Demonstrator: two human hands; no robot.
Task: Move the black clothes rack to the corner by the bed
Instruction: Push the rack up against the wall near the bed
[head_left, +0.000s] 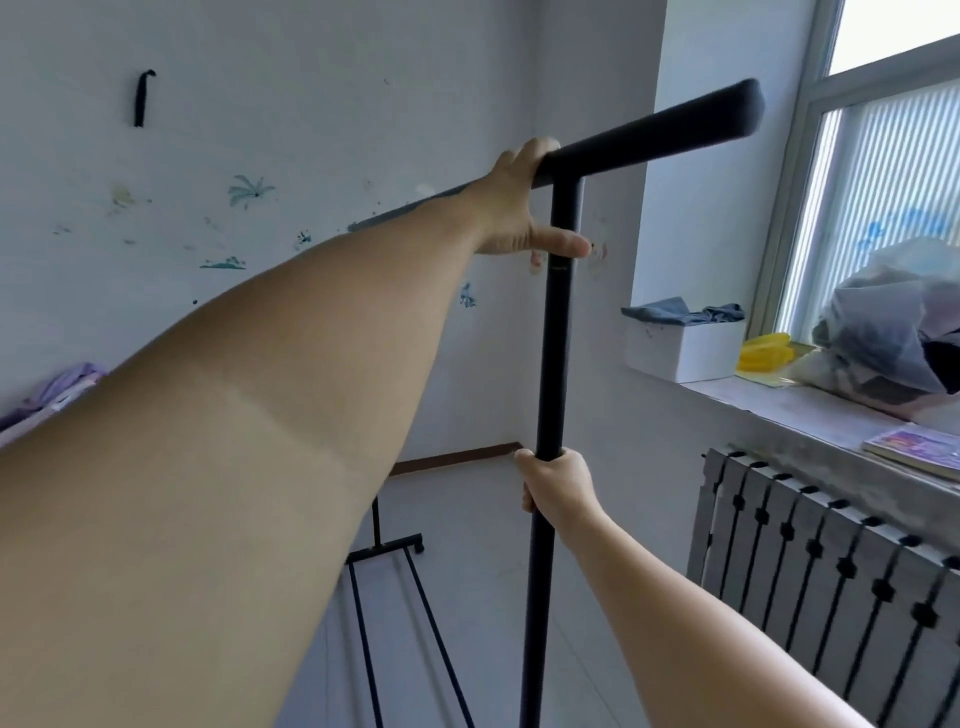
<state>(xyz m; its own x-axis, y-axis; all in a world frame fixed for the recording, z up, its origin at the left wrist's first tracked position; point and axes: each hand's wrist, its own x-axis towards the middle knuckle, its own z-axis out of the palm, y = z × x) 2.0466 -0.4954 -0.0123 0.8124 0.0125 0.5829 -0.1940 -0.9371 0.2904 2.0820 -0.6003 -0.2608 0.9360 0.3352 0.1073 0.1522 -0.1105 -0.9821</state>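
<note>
The black clothes rack stands in front of me, its upright pole running down the middle of the view and its top bar slanting up to the right. My left hand grips the top bar just left of the pole, thumb stretched across the pole. My right hand is closed around the pole about halfway down. The rack's base rails show on the floor at the lower middle; my left forearm hides much of the frame. The room corner lies straight ahead, beyond the pole.
A grey radiator sits under the windowsill on the right. The sill holds a white box, a yellow item, a plastic bag and a book. Purple bedding shows at the left edge.
</note>
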